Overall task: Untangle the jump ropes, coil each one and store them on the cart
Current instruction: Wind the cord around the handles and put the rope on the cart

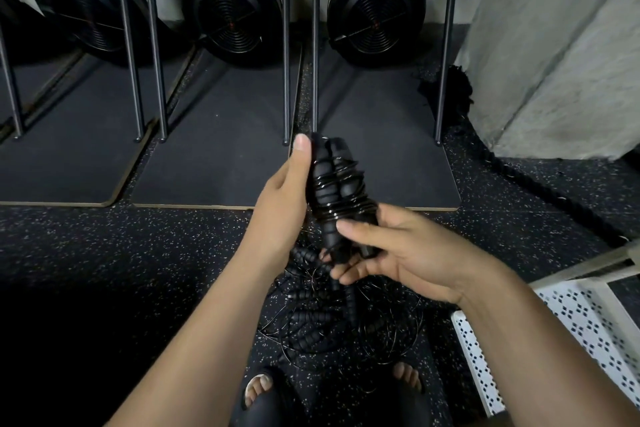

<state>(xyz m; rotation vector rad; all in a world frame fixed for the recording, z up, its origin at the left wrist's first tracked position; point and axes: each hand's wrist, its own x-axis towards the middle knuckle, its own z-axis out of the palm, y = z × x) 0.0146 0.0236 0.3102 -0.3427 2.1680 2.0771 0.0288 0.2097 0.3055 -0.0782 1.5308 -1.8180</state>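
I hold a black jump rope bundle (334, 184) upright in front of me, its two ribbed handles side by side with thin cable wound around them. My left hand (284, 194) grips the bundle from the left, thumb up along the handle tops. My right hand (388, 253) holds the lower end, thumb across the front and fingers curled underneath. On the floor below lies a tangled pile of more black ropes (346, 319), with handles and loose cable loops between my feet. The white perforated cart (568, 329) shows at the lower right.
Three black fan rowing machines stand upright against the back wall on dark mats (221, 163), with steel legs (313, 45) in front. A concrete pillar (554, 62) rises at the right, with a thick black battle rope (519, 173) on the speckled rubber floor beside it.
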